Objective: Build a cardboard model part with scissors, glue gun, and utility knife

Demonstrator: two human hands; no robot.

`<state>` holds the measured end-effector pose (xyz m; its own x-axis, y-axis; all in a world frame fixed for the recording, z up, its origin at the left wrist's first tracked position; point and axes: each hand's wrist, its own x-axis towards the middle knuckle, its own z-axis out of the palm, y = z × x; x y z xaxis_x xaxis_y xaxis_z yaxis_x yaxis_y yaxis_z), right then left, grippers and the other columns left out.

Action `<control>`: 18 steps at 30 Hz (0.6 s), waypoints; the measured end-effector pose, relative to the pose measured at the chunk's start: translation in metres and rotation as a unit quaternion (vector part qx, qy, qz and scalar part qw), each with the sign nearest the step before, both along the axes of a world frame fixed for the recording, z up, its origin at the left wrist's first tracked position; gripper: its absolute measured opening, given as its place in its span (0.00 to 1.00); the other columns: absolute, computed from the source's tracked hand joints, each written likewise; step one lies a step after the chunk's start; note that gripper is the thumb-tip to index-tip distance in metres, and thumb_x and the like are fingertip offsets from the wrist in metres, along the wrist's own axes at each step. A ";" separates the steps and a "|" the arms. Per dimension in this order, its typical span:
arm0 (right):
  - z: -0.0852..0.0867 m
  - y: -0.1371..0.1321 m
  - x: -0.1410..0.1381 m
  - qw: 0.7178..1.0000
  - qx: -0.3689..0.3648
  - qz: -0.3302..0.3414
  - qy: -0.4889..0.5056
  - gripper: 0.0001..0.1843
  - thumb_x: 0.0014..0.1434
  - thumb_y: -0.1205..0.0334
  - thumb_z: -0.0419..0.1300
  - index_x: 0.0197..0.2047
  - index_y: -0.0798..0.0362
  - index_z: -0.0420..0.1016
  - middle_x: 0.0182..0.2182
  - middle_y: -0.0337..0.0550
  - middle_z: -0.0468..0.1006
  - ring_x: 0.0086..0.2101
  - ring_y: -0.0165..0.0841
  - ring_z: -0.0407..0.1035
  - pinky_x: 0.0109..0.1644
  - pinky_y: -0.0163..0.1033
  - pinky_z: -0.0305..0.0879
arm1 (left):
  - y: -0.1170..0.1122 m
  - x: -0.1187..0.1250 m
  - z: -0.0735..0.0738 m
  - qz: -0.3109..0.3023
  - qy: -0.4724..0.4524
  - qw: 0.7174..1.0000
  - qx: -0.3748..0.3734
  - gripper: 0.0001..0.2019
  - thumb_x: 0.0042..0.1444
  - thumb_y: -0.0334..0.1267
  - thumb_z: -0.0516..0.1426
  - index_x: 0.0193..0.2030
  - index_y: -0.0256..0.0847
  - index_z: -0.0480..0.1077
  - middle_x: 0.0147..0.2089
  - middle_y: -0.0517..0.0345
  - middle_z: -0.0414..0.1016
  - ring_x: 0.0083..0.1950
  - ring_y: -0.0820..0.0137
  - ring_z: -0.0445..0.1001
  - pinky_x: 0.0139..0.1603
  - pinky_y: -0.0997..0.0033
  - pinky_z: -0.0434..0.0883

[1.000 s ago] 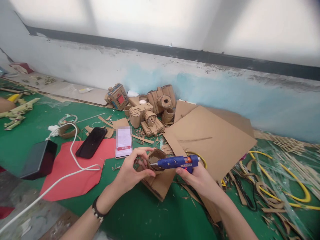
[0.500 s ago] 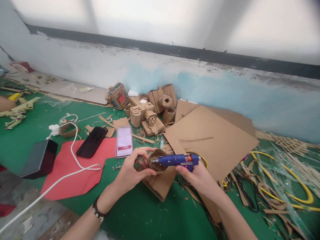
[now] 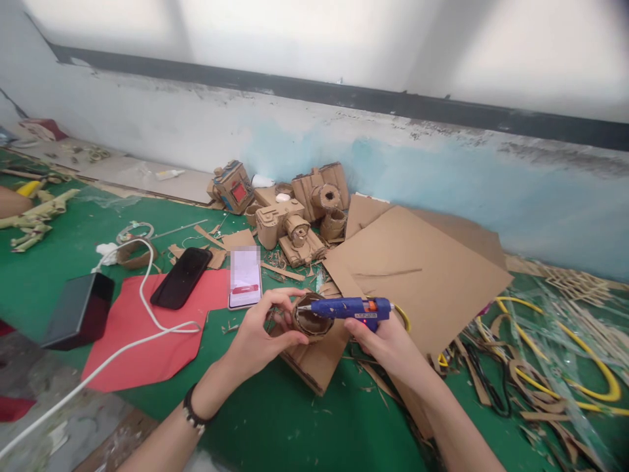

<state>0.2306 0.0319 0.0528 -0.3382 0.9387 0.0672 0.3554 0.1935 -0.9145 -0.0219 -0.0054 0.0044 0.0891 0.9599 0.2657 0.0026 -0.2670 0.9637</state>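
Right now, a short ring of brown cardboard [image 3: 317, 324] sits in the left hand [image 3: 265, 331], pinched between thumb and fingers at its left side, its mouth tipped up and towards the person. Across that mouth lies a blue glue gun [image 3: 344, 308], held by its handle in the right hand's [image 3: 383, 341] grip; I can't make out the trigger finger. Everything hangs on how the two line up: the gun's long axis runs nearly level, right to left, its metal nozzle reaching over the ring's far left rim, close to the left fingers. Whether the tip touches the cardboard, I can't tell. The left hand is the nearer one to the ring.

Just beneath is a flat brown cardboard piece [image 3: 319, 367], on a green table [image 3: 255, 419]. Further out, a lit phone [image 3: 244, 288] and a black phone [image 3: 181, 278] lie to the left, beside cut red paper [image 3: 142, 341]. Cardboard model cameras [image 3: 280, 219] huddle behind, and a broad brown cardboard sheet [image 3: 407, 255] leans rightward, before a wall patched pale blue [image 3: 393, 170].
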 end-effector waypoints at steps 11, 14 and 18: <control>0.003 0.000 -0.003 1.000 0.002 -0.005 -0.002 0.18 0.65 0.43 0.66 0.40 0.50 0.83 0.23 0.40 0.76 0.32 0.42 0.76 0.34 0.41 0.74 | 0.001 -0.001 -0.002 -0.002 -0.001 1.000 0.002 0.23 0.56 0.48 0.76 0.44 0.43 0.70 0.65 0.42 0.79 0.37 0.70 0.79 0.38 0.68 0.77; 0.002 -0.001 -0.002 1.000 0.003 0.003 0.001 0.17 0.65 0.45 0.65 0.39 0.51 0.83 0.25 0.40 0.78 0.32 0.41 0.76 0.36 0.42 0.75 | 0.001 -0.001 -0.001 -0.005 -0.005 1.000 -0.003 0.23 0.56 0.48 0.76 0.44 0.43 0.70 0.65 0.42 0.79 0.37 0.70 0.79 0.39 0.68 0.77; 0.000 -0.003 0.001 1.000 -0.009 0.009 -0.003 0.19 0.65 0.42 0.66 0.38 0.51 0.82 0.28 0.42 0.81 0.32 0.41 0.76 0.38 0.43 0.77 | 0.000 -0.001 0.000 -0.001 0.003 1.000 -0.002 0.23 0.56 0.49 0.76 0.44 0.43 0.70 0.65 0.42 0.79 0.37 0.71 0.78 0.39 0.69 0.77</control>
